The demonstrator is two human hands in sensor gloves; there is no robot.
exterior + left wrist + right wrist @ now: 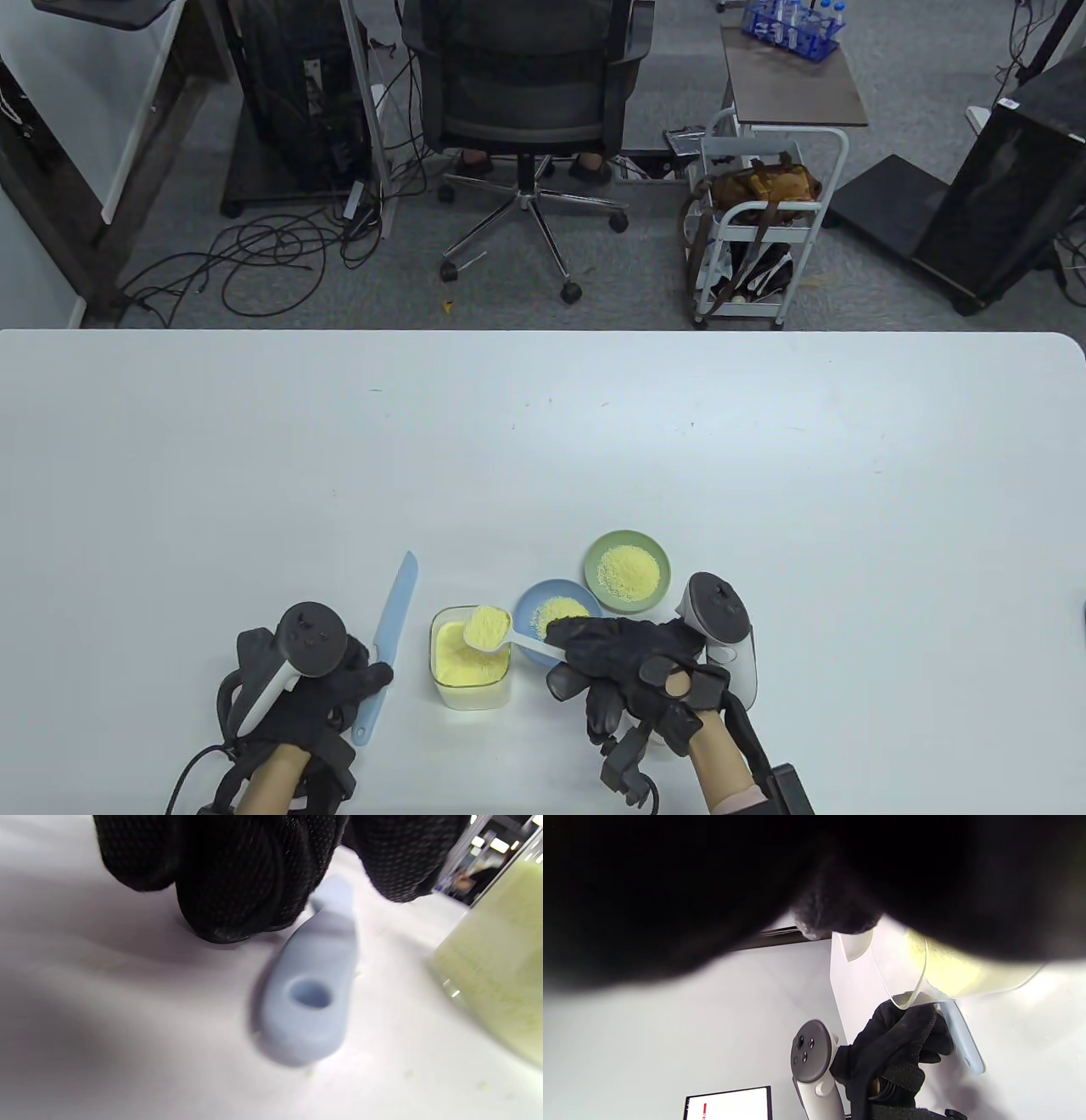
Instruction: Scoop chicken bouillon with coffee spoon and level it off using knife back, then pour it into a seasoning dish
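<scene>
A white coffee spoon (487, 629), heaped with yellow chicken bouillon, hovers over the clear bouillon container (471, 671). My right hand (564, 643) pinches its handle from the right. A light blue knife (392, 624) lies flat on the table left of the container, blade pointing away. My left hand (373, 679) curls onto the knife's handle (312, 993), fingers on one side and thumb on the other. The blue seasoning dish (530, 599) holds a little bouillon just behind my right hand. In the right wrist view the glove blocks most of the frame; the container (961, 974) and knife (965, 1043) show below.
A green dish (626, 570) with a mound of bouillon sits behind and right of the blue one. The white table (543, 441) stretches wide behind the dishes. Beyond its far edge stand an office chair (522, 93) and a white cart (764, 212).
</scene>
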